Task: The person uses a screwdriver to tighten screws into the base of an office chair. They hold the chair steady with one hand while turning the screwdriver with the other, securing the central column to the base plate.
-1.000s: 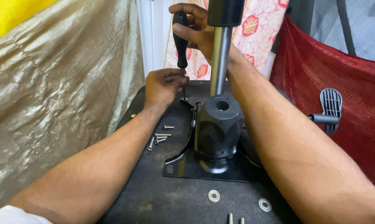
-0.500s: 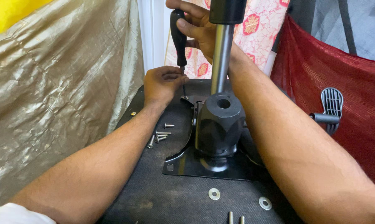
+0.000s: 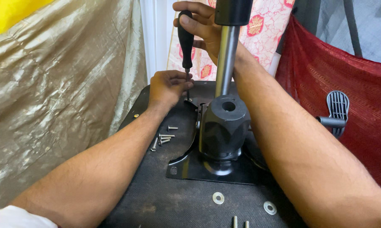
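Hands barely shifted, right hand (image 3: 203, 25) gripping screwdriver (image 3: 185, 40), left fingers (image 3: 180, 86) pinching its hidden tip.

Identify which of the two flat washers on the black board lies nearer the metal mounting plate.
The left washer: it sits just below the mounting plate edge, while the other washer lies lower and further right.
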